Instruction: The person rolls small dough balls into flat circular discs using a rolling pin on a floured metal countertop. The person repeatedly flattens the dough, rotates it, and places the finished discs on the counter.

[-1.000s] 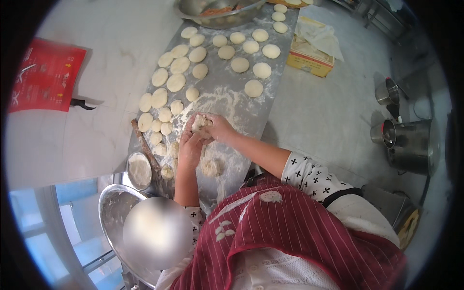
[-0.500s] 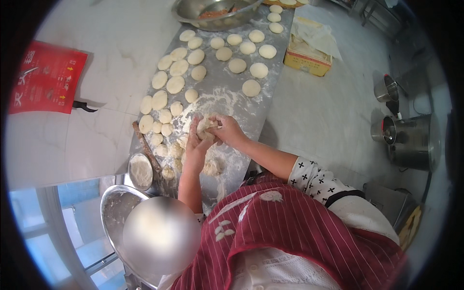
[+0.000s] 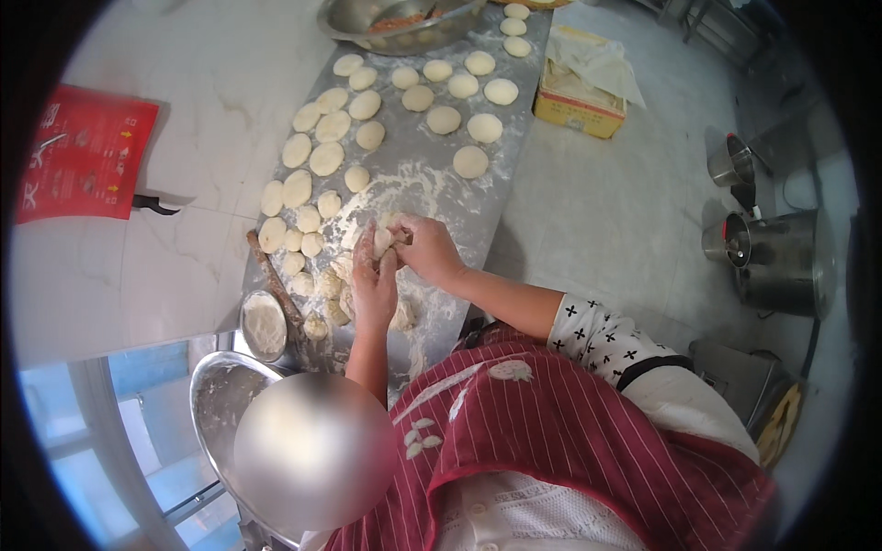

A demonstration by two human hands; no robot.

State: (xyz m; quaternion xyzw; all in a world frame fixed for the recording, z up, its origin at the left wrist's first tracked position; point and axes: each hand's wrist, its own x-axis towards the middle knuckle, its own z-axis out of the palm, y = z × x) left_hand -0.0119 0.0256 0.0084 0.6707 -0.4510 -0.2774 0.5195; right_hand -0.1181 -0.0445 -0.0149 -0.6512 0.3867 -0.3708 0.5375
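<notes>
White flour [image 3: 409,195] streaks the grey bench [image 3: 418,154], most of it on the half nearest the person. Apron [image 3: 551,422] dark red with pale stripes, at the near end. Piece of dough [image 3: 383,241] held between the two hands, roughly midway between the bench's left and right edges. Left hand [image 3: 372,289] cups it from the left, fingers raised and slightly bent along its side. Right hand [image 3: 430,248] meets it from the right, fingers curled in, tips drawn close on the dough; exact grip partly hidden from me.

Dough lump [image 3: 402,317] on the bench just beside the left wrist. Smaller lumps toward the near left corner. Rolling pin [image 3: 273,280], brown, lies along the left edge; small metal bowl [image 3: 276,354] of flour just beside its near end.

Flattened dough rounds [image 3: 326,158] crowd the left edge, others spaced out toward the right edge. Wide metal basin [image 3: 423,39] at the far end, by the left edge, reddish filling [image 3: 397,22] inside.
</notes>
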